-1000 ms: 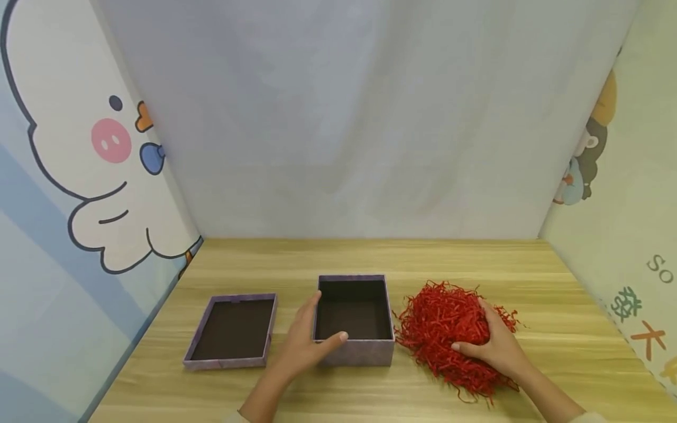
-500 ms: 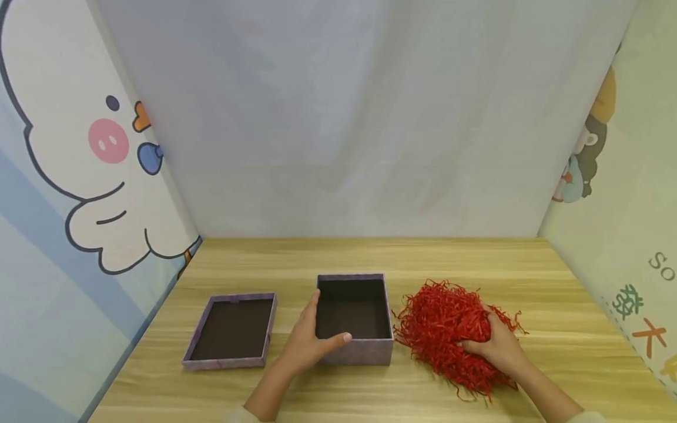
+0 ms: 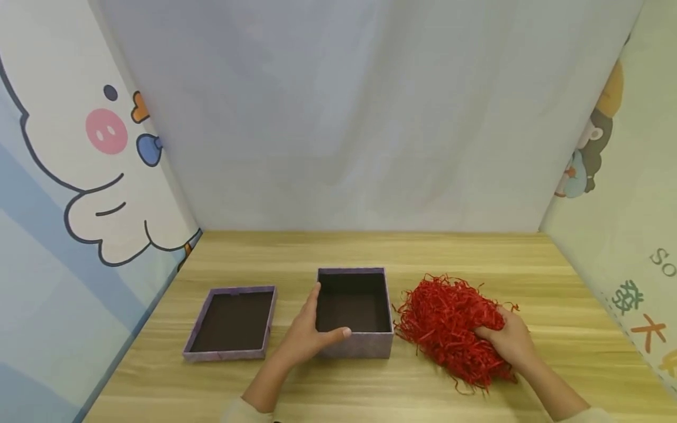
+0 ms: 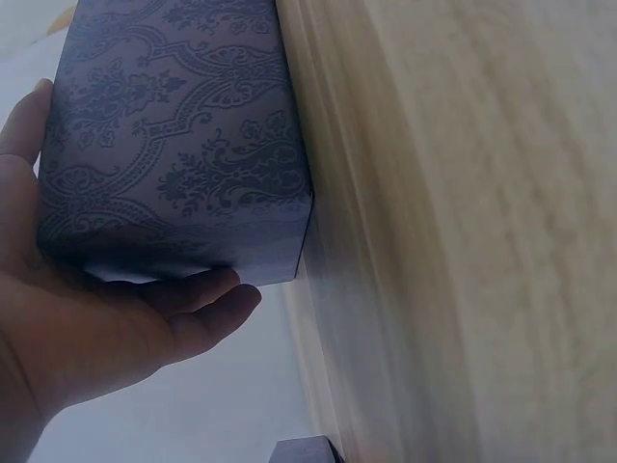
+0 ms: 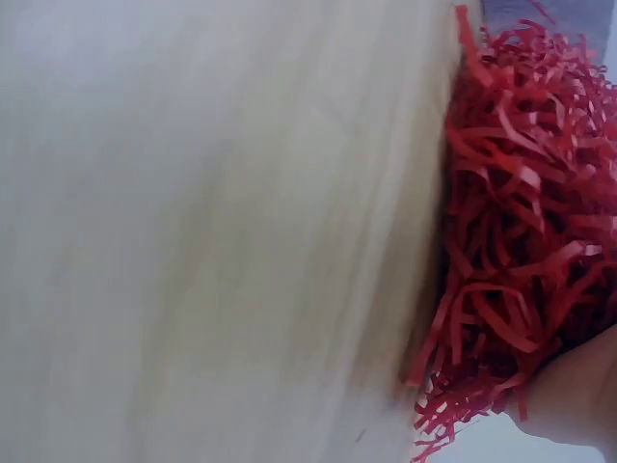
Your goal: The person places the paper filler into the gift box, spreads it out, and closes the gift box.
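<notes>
My left hand (image 3: 307, 335) rests at the near left corner of an uncovered box (image 3: 357, 345) with a dark interior. Its fingers lie along the box's left side and the thumb stretches across the front rim. In the left wrist view, the box wall (image 4: 183, 125) shows a purple damask pattern beside the hand (image 4: 87, 328). To the right, my right hand (image 3: 512, 341) grips the right side of a heap of red shredded paper (image 3: 449, 323), fingertips buried in the strands. The right wrist view shows the curly paper strips (image 5: 530, 193) and part of that hand (image 5: 574, 395).
A shallow purple lid (image 3: 230, 323), dark inside, lies upturned left of the box. All stand on a wood-grain table (image 3: 338, 388). A pale curtain (image 3: 338, 117) closes the back; printed cartoon panels stand on both sides.
My right hand has shifted slightly right and its fingers have closed deeper into the red shredded paper, bunching it. The left hand and box keep their places; the head view has tilted slightly.
</notes>
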Demonstrator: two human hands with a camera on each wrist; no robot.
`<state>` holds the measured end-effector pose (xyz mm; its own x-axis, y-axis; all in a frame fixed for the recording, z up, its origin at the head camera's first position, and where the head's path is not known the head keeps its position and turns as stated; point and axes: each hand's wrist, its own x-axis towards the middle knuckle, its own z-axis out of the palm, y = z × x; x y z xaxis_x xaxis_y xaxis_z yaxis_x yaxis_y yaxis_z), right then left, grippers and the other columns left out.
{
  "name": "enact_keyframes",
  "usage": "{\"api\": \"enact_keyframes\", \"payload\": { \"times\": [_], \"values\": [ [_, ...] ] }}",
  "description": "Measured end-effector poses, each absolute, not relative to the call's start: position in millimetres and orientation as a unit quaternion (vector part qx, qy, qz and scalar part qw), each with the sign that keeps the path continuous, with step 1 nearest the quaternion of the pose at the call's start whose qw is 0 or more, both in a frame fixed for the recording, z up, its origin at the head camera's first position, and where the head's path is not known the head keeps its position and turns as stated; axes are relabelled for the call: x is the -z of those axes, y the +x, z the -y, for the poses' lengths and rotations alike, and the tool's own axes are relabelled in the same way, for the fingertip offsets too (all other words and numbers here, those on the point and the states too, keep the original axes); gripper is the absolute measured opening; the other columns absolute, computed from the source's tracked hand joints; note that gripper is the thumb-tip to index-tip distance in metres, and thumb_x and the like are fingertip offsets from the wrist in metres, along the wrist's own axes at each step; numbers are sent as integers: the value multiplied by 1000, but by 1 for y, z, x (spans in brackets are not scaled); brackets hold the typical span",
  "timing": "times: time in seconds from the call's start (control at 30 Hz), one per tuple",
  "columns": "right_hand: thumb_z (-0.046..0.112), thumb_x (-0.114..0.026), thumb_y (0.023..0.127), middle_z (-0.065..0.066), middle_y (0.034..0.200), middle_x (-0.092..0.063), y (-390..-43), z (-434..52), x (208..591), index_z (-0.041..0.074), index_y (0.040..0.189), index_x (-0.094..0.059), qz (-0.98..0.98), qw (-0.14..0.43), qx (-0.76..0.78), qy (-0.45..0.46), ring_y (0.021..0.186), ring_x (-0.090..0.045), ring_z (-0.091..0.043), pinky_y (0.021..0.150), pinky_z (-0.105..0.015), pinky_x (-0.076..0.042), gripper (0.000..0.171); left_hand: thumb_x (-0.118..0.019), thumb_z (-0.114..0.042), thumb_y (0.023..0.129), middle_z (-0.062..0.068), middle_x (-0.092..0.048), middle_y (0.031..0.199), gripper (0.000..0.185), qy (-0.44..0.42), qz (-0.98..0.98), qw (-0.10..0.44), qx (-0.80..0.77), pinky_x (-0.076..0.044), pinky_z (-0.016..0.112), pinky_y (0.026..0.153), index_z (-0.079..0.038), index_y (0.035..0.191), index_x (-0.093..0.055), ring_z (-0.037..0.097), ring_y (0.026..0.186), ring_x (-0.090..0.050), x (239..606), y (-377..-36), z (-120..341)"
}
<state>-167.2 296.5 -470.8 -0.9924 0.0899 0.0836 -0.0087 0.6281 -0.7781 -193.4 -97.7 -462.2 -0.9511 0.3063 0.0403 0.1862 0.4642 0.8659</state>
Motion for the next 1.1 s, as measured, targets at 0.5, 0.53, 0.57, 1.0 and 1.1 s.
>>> {"api": "enact_keyframes", "payload": {
  "times": [0.5, 0.53, 0.57, 1.0, 1.1],
  "values": [
    [8, -70, 82, -24, 101, -63, -163, -293, 440, -11, 112, -55, 868, 110, -482, -43, 74, -58, 1, 66, -21, -50, 38, -75, -48, 74, 16, -7, 153, 111, 141, -845, 62, -513, -22, 62, 100, -16, 151, -2, 45, 133, -14, 461, -197, 96],
    [9, -70, 82, -23, 100, -64, -163, -293, 437, -11, 111, -55, 867, 114, -484, -46, 74, -58, 1, 65, -21, -50, 38, -75, -49, 74, 16, -6, 153, 111, 140, -845, 63, -513, -22, 62, 100, -17, 151, -2, 45, 134, -14, 461, -196, 96],
    [9, -71, 82, -22, 98, -64, -162, -293, 435, -11, 111, -55, 864, 120, -487, -50, 72, -58, 1, 64, -21, -50, 38, -75, -50, 73, 15, -6, 153, 112, 140, -845, 63, -513, -22, 62, 100, -17, 151, -2, 45, 134, -14, 461, -196, 96],
    [8, -73, 81, 20, 82, -60, -159, -296, 412, 4, 101, -61, 823, 181, -536, -50, 73, -59, -1, 62, -19, -51, 24, -75, -49, 73, 14, -5, 153, 112, 139, -846, 69, -509, -22, 62, 100, -18, 151, -1, 44, 134, -14, 463, -194, 97],
    [7, -73, 81, 18, 81, -62, -158, -298, 403, 17, 95, -64, 802, 185, -566, -49, 71, -60, -2, 61, -19, -51, 20, -76, -48, 73, 14, -6, 153, 112, 134, -847, 70, -510, -22, 63, 99, -18, 151, -1, 45, 133, -15, 462, -193, 97]
  ]
}}
